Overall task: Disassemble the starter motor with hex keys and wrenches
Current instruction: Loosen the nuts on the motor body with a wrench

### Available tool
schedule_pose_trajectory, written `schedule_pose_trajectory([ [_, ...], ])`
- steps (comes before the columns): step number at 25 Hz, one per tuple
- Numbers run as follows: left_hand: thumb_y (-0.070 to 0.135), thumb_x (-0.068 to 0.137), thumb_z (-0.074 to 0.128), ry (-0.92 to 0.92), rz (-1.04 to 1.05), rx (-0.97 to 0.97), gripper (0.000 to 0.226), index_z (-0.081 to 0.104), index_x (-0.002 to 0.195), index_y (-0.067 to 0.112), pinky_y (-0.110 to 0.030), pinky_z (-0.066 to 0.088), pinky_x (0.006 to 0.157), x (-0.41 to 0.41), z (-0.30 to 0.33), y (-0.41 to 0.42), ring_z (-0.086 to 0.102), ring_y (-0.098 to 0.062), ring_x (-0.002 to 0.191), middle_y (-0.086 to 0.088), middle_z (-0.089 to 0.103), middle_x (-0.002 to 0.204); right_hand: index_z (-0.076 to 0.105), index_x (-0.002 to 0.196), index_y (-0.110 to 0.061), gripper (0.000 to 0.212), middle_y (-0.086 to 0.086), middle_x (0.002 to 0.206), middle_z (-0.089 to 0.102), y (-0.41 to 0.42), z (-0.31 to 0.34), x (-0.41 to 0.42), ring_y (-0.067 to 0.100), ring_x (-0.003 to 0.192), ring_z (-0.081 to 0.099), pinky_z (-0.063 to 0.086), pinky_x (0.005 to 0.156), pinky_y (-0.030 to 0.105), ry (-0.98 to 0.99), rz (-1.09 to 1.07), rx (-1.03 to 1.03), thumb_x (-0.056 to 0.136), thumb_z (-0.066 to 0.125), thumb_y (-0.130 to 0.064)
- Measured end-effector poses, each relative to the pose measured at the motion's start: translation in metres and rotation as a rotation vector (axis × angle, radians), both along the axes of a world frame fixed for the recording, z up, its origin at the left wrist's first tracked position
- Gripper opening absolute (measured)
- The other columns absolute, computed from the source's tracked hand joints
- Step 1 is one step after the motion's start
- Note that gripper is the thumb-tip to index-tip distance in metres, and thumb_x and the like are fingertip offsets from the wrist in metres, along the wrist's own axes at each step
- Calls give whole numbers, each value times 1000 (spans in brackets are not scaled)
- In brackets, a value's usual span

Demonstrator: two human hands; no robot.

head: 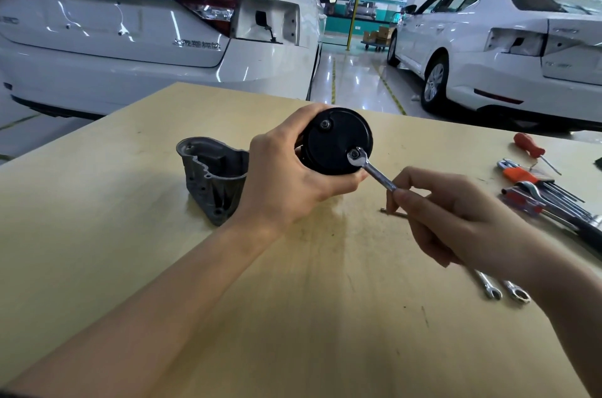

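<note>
My left hand (pixel 286 176) grips the black cylindrical starter motor body (pixel 335 140) above the table, its round end cap facing me. Two bolts show on the cap, one at the upper left (pixel 325 125) and one at the lower right. My right hand (pixel 456 215) holds a small silver wrench (pixel 374 171) by its shaft, and the ring end sits on the lower right bolt (pixel 355 155). The grey cast aluminium nose housing (pixel 211 176) stands apart on the table, left of my left hand.
A loose long bolt (pixel 391 211) lies on the wooden table (pixel 293 300) under my right hand. Two wrench ends (pixel 505 290) poke out near my right wrist. At the right edge lie a red screwdriver (pixel 529 147), hex keys (pixel 553 192) and more tools. White cars stand behind.
</note>
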State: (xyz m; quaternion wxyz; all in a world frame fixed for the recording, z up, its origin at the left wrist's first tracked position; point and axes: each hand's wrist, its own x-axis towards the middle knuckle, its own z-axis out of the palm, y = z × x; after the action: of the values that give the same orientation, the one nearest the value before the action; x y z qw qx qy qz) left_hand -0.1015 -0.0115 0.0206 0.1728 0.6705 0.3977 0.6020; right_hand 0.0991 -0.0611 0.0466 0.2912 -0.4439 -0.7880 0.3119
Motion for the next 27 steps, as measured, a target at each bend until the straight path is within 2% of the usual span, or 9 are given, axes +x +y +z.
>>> schedule_pose_trajectory([
  [3, 27, 54, 93, 0, 4, 2, 61, 66, 108, 20, -32, 57, 79, 1, 1, -1, 68, -11, 86, 9, 71, 91, 56, 82, -28, 21, 5, 38, 49, 0, 0, -2, 7, 32, 34, 31, 40, 15, -24, -5, 22, 91, 41, -40],
  [6, 28, 54, 92, -4, 18, 3, 61, 66, 109, 20, -32, 57, 79, 0, 0, 0, 68, -11, 86, 9, 71, 91, 54, 83, -21, 25, 4, 37, 47, 0, -5, -6, 6, 32, 35, 30, 41, 15, -12, -10, 52, 101, 40, -31],
  [8, 28, 55, 92, 0, 21, 15, 60, 66, 108, 20, -31, 57, 78, 1, 1, 1, 68, -10, 85, 10, 70, 91, 57, 82, -18, 22, 2, 40, 40, 1, -4, -4, 9, 37, 31, 30, 42, 16, 8, -42, 73, 96, 44, -29],
  [11, 27, 55, 93, 14, 15, 32, 60, 65, 108, 21, -24, 56, 79, 1, 0, -1, 67, -5, 84, 14, 69, 89, 64, 77, -14, 23, 2, 43, 34, 2, 3, 3, 11, 41, 24, 26, 42, 9, 70, -98, 124, 89, 54, -30],
  [13, 27, 55, 93, 54, -7, 38, 63, 64, 110, 22, -24, 56, 80, 1, -2, -3, 66, -4, 84, 15, 68, 90, 69, 72, -17, 27, 2, 40, 39, 0, 8, 8, 13, 39, 27, 22, 40, 18, 76, -117, 157, 78, 60, -42],
  [15, 28, 55, 92, 125, -38, 43, 64, 64, 112, 22, -25, 55, 81, 3, -4, -7, 66, -4, 85, 14, 68, 91, 73, 71, -23, 26, 7, 41, 53, -2, 15, 15, 19, 39, 37, 26, 41, 23, 60, -154, 171, 67, 67, -48],
  [20, 32, 56, 88, 229, -74, 79, 65, 63, 115, 20, -17, 52, 81, 4, -5, -12, 63, 1, 87, 18, 65, 93, 73, 66, -24, 32, 2, 55, 67, 0, 22, 25, 8, 44, 51, 38, 45, 13, 124, -330, 214, 45, 84, -45],
  [23, 27, 55, 90, 276, -93, 57, 69, 63, 118, 19, -23, 52, 84, 4, -7, -13, 64, -3, 91, 12, 68, 99, 70, 65, -28, 28, -7, 62, 64, 0, 20, 25, 6, 50, 50, 37, 49, 10, 63, -404, 434, 50, 85, -47],
  [27, 18, 56, 89, 415, -116, 92, 72, 62, 123, 12, -29, 52, 87, 6, -11, -15, 64, -10, 97, 5, 69, 109, 69, 82, -31, 23, -11, 80, 54, 0, 19, 22, 12, 67, 51, 40, 62, 14, -18, -284, 616, 64, 82, -40],
])
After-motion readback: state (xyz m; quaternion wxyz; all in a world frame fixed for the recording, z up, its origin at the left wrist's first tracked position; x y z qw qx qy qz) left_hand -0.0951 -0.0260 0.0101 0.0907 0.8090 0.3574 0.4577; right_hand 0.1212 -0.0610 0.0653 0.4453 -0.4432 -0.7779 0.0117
